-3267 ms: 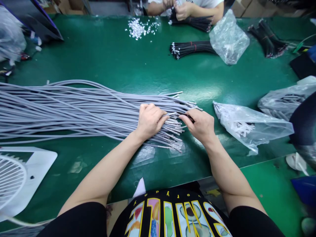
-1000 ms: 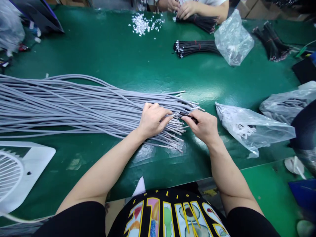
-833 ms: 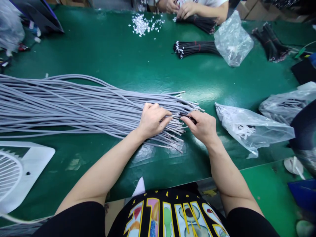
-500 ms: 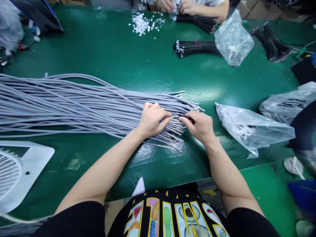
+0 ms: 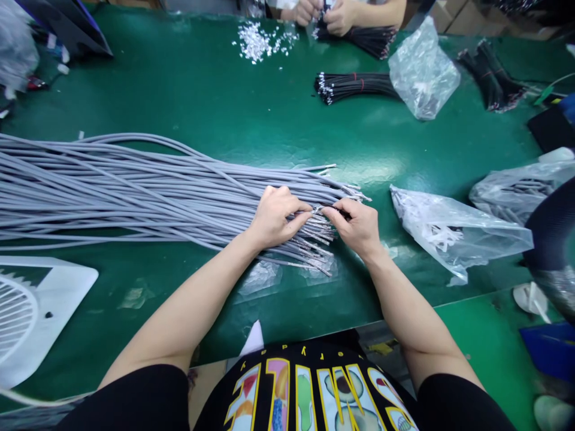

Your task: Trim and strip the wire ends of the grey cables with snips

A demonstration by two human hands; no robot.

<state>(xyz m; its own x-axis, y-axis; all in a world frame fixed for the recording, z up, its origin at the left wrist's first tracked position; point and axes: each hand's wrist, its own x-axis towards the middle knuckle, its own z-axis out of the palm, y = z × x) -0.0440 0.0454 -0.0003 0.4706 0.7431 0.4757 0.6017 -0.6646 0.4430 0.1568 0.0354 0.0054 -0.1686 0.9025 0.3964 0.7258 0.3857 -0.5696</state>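
A thick bundle of grey cables [image 5: 179, 191] lies across the table, its stripped, silvery ends [image 5: 321, 239] pointing right. My left hand [image 5: 281, 216] rests on the bundle, thumb and forefinger pinched on one grey cable close to its stripped end. Facing it, my right hand [image 5: 357, 224] is closed in a pinch at that same cable end. A slim dark tool shows a little between the right fingers; most of it is hidden, so its kind is unclear. The fingertips of both hands are only a small gap apart.
To the right lies an open plastic bag [image 5: 458, 230] with white pieces, another bag [image 5: 516, 191] behind it. Black cable bundles [image 5: 359, 84] and small white parts [image 5: 258, 42] lie farther back, near a co-worker's hands [image 5: 339, 17]. A white fan-like frame [image 5: 67, 287] is at left.
My right hand has shifted slightly left, its fingertips closer to the cable end, and the dark tool shows less. My left hand keeps its hold. The co-worker's hands have moved slightly.
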